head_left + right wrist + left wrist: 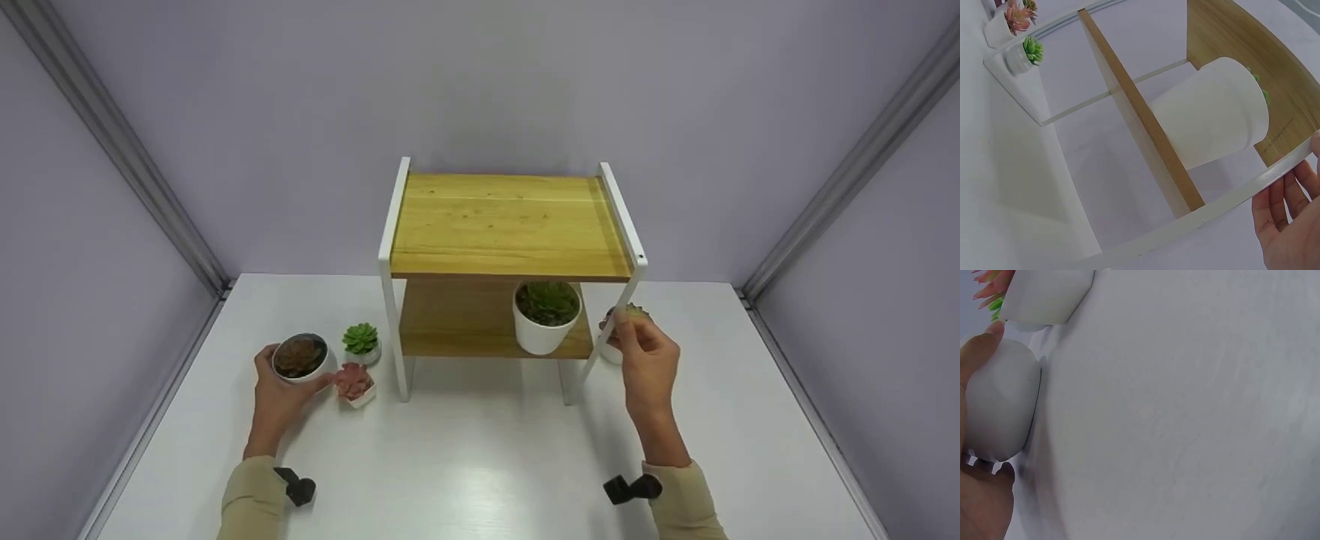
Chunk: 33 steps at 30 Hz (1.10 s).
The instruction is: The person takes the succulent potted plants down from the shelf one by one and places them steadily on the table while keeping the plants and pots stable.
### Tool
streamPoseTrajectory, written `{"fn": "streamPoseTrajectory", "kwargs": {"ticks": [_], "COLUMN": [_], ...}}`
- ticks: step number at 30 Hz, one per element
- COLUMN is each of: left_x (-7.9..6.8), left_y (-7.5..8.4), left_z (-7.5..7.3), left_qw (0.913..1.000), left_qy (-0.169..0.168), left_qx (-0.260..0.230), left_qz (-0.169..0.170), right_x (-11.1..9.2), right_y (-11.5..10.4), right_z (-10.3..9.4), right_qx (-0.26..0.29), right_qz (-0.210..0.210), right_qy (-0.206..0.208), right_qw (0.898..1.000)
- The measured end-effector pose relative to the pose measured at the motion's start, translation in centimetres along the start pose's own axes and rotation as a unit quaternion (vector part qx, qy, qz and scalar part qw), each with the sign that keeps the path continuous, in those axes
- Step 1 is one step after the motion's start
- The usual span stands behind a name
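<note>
On the left, my left hand grips a round white pot holding a brown succulent, thumb and fingers on opposite sides. The pot's smooth side stands low over the white table in the left wrist view. My right hand pinches the front right leg of a two-tier shelf with wooden boards and a white frame. A larger white pot with a green succulent stands at the right of the lower board. Behind my right fingers, another potted succulent is partly hidden.
Between the left pot and the shelf stand a small green succulent and a pink succulent in a white angular pot. The white table is enclosed by pale walls with grey metal corner strips.
</note>
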<state>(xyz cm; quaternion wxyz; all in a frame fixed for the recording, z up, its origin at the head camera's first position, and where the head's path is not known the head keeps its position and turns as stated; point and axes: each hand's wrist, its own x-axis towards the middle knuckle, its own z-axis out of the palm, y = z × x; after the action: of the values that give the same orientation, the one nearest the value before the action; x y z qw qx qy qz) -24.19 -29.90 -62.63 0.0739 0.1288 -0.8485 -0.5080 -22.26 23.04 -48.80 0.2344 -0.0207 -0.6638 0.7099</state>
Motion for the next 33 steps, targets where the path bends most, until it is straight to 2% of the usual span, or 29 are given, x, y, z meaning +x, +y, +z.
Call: {"fn": "streamPoseTrajectory", "kwargs": {"ticks": [8, 16, 33], "left_x": [-0.3, -0.3, -1.8], "left_y": [0.3, 0.6, 1.3], "left_z": [-0.3, -0.6, -1.2], "left_qw": [0.9994, 0.9993, 0.9998], "left_qy": [-0.017, -0.018, -0.011], "left_qx": [0.013, 0.023, 0.013], "left_qz": [-0.028, -0.022, 0.011], "right_x": [0.0, 0.1, 0.0], "right_y": [0.1, 0.1, 0.2], "right_z": [0.0, 0.1, 0.1], "right_qx": [0.01, 0.009, 0.009], "right_qz": [-0.007, -0.009, -0.005], "right_qy": [-0.001, -0.004, 0.003], "right_qw": [1.0, 1.0, 1.0]}}
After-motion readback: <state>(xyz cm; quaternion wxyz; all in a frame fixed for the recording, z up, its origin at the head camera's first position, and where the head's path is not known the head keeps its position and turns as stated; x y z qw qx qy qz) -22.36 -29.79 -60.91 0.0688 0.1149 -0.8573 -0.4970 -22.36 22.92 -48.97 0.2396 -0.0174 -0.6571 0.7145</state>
